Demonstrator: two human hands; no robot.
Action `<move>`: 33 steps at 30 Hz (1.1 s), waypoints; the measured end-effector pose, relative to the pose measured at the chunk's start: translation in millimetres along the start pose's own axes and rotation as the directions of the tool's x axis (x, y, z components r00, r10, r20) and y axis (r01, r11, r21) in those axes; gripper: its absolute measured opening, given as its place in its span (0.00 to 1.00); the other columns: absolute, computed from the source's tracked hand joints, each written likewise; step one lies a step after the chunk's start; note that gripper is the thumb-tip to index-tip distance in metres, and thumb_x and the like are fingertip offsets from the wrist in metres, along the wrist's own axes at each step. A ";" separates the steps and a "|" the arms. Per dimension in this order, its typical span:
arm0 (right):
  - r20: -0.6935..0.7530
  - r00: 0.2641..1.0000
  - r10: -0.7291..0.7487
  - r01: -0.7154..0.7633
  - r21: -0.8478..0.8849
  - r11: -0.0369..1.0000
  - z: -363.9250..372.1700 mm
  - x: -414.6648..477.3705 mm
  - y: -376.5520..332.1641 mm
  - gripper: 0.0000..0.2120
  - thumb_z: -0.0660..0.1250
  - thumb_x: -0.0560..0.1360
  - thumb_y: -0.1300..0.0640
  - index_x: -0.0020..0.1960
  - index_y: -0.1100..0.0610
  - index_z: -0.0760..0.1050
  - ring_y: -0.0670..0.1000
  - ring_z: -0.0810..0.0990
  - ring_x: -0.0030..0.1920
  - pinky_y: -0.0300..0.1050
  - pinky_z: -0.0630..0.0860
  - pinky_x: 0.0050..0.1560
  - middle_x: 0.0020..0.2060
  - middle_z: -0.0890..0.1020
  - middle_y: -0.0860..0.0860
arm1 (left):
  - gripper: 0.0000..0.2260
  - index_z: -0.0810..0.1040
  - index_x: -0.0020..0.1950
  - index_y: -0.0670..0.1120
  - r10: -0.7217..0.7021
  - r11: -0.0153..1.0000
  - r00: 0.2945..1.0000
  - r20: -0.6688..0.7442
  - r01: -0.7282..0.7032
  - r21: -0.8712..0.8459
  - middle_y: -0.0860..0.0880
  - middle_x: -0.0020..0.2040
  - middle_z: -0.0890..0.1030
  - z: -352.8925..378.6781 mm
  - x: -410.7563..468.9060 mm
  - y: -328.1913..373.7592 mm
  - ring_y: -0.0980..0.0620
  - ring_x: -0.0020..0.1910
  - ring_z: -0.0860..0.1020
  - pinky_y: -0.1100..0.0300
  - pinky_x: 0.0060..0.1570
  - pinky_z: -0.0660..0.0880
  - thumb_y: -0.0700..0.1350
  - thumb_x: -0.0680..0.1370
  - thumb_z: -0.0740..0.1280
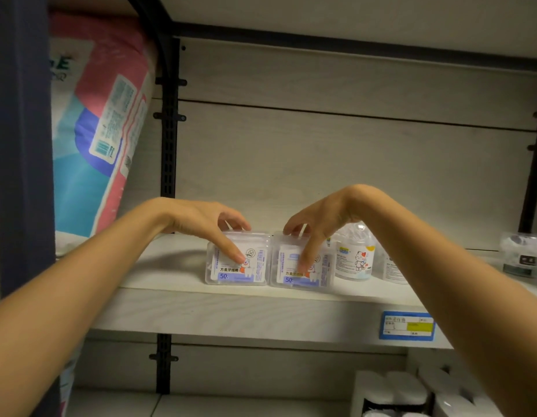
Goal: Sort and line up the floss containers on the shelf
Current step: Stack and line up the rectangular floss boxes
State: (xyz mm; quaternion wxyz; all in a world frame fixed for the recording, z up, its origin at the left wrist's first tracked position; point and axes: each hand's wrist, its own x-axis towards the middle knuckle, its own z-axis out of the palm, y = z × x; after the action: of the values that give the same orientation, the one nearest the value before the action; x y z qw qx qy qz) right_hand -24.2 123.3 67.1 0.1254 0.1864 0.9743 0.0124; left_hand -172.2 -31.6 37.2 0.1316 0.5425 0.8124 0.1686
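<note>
Left box and right box, clear square floss cases, stand upright and touching near the shelf front edge, blue-white labels outward; a round tub stands just right

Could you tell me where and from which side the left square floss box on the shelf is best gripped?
Probably by its top edge, from above and in front: the left floss box stands upright on the shelf, its right side against the right floss box, leaving front, back and left free. The left hand pinches it there.
</note>
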 end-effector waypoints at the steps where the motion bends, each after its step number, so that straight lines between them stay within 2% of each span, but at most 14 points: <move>1: 0.001 1.000 -0.002 0.002 0.002 1.000 0.4 -1.2 -0.1 0.41 0.74 0.65 0.45 0.73 0.51 0.60 0.49 0.67 0.68 0.49 0.62 0.70 0.69 0.68 0.47 | 0.29 0.72 0.62 0.57 0.011 1.000 1.000 0.003 -0.011 -0.003 0.58 0.58 0.76 0.4 -1.0 0.8 0.61 0.57 0.74 0.67 0.54 0.69 0.54 0.64 0.76; 8: 0.049 0.997 -0.060 0.058 0.048 0.997 -2.3 -15.0 0.1 0.35 0.73 0.68 0.49 0.71 0.52 0.63 0.49 0.72 0.64 0.46 0.65 0.67 0.65 0.73 0.47 | 0.29 0.72 0.61 0.57 0.064 0.998 0.996 0.059 -0.063 -0.005 0.58 0.59 0.76 -0.4 -12.5 3.0 0.61 0.58 0.74 0.68 0.52 0.72 0.52 0.62 0.76; 9: 0.066 0.996 -0.060 0.056 0.050 0.997 -1.3 -15.0 -0.7 0.32 0.72 0.68 0.50 0.70 0.52 0.65 0.49 0.74 0.63 0.43 0.67 0.65 0.64 0.75 0.48 | 0.28 0.72 0.61 0.57 0.067 0.998 0.996 0.064 -0.067 -0.006 0.58 0.59 0.76 -0.2 -13.6 3.7 0.61 0.59 0.74 0.68 0.53 0.72 0.52 0.63 0.76; 11: 0.128 0.991 -0.045 0.042 0.026 0.999 2.7 -13.1 -4.0 0.27 0.71 0.70 0.51 0.67 0.54 0.69 0.51 0.77 0.60 0.37 0.73 0.53 0.62 0.78 0.51 | 0.27 0.71 0.62 0.57 0.065 0.998 0.996 0.066 -0.065 -0.003 0.58 0.59 0.76 0.5 -15.0 5.6 0.61 0.60 0.73 0.68 0.54 0.71 0.51 0.65 0.76; 13: 0.172 0.984 -0.044 0.042 0.015 0.999 7.0 -11.0 -6.0 0.25 0.69 0.72 0.51 0.67 0.54 0.69 0.53 0.79 0.59 0.34 0.74 0.45 0.61 0.79 0.53 | 0.28 0.70 0.63 0.56 0.057 0.998 0.996 0.067 -0.057 0.004 0.59 0.60 0.75 1.5 -15.6 7.0 0.61 0.61 0.72 0.69 0.54 0.69 0.52 0.65 0.75; 16: 0.135 0.989 -0.059 0.054 0.040 0.998 10.2 -13.6 -2.7 0.26 0.69 0.71 0.48 0.67 0.52 0.69 0.53 0.78 0.60 0.37 0.74 0.51 0.61 0.78 0.51 | 0.30 0.68 0.65 0.56 0.055 0.998 0.995 0.079 -0.057 0.017 0.60 0.62 0.72 3.6 -16.6 5.8 0.63 0.62 0.69 0.71 0.52 0.67 0.54 0.64 0.74; 19: 0.037 0.998 -0.054 0.051 0.056 0.997 12.5 -18.1 3.6 0.33 0.72 0.65 0.42 0.67 0.46 0.66 0.52 0.73 0.63 0.51 0.70 0.64 0.63 0.74 0.46 | 0.37 0.67 0.65 0.59 0.065 0.997 0.995 0.080 -0.068 0.033 0.63 0.62 0.71 4.5 -18.8 2.1 0.68 0.61 0.68 0.72 0.49 0.65 0.63 0.58 0.75; 21: -0.010 0.998 -0.064 0.065 0.065 0.996 14.0 -20.2 5.8 0.33 0.72 0.65 0.41 0.67 0.46 0.66 0.51 0.73 0.63 0.53 0.68 0.67 0.61 0.74 0.44 | 0.43 0.67 0.63 0.62 0.073 0.997 0.994 0.081 -0.075 0.029 0.66 0.61 0.70 4.0 -19.6 0.9 0.70 0.59 0.66 0.72 0.49 0.64 0.70 0.50 0.73; 24: 0.012 0.996 -0.085 0.085 0.057 0.995 13.4 -24.9 5.7 0.28 0.69 0.67 0.39 0.64 0.49 0.71 0.48 0.76 0.60 0.51 0.70 0.66 0.58 0.78 0.44 | 0.44 0.66 0.62 0.63 0.077 0.997 0.994 0.080 -0.079 0.026 0.69 0.58 0.69 3.7 -19.6 1.9 0.71 0.59 0.66 0.73 0.48 0.64 0.73 0.48 0.71; 27: 0.009 0.996 -0.092 0.088 0.226 0.970 7.9 -24.3 6.2 0.27 0.59 0.72 0.36 0.63 0.52 0.74 0.47 0.76 0.60 0.39 0.70 0.60 0.58 0.78 0.45 | 0.43 0.67 0.66 0.60 0.063 0.997 0.997 0.052 -0.065 0.030 0.67 0.60 0.70 2.6 -19.8 8.0 0.65 0.62 0.68 0.71 0.56 0.63 0.74 0.53 0.68; 29: -0.091 0.993 -0.069 0.098 0.364 0.926 3.0 -14.0 7.7 0.25 0.54 0.78 0.42 0.65 0.57 0.73 0.49 0.75 0.61 0.39 0.70 0.62 0.61 0.77 0.49 | 0.35 0.70 0.65 0.59 0.055 0.998 0.998 -0.016 -0.055 0.008 0.63 0.62 0.71 1.3 -17.2 15.9 0.62 0.64 0.68 0.63 0.64 0.61 0.73 0.62 0.62; 31: -0.134 0.990 -0.045 0.086 0.316 0.945 -0.5 1.8 10.4 0.19 0.55 0.80 0.51 0.65 0.60 0.73 0.51 0.75 0.62 0.41 0.70 0.63 0.63 0.76 0.52 | 0.26 0.74 0.61 0.56 0.070 0.997 0.993 -0.099 -0.071 -0.007 0.61 0.59 0.75 0.7 -10.0 24.5 0.61 0.61 0.71 0.59 0.65 0.62 0.69 0.71 0.56; 33: -0.079 0.996 -0.026 0.039 0.158 0.987 -0.5 17.1 10.4 0.16 0.58 0.79 0.58 0.66 0.57 0.72 0.50 0.76 0.61 0.40 0.70 0.61 0.63 0.77 0.52 | 0.22 0.75 0.62 0.52 0.097 0.995 0.987 -0.128 -0.097 0.001 0.58 0.57 0.77 1.5 0.2 32.6 0.59 0.60 0.73 0.58 0.65 0.64 0.62 0.77 0.52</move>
State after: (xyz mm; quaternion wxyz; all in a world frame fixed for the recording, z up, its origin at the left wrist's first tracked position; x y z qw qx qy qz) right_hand -36.0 139.2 64.3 0.0726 0.1794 0.9792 -0.0604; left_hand -144.4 -19.6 49.4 0.0725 0.5691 0.7913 0.2113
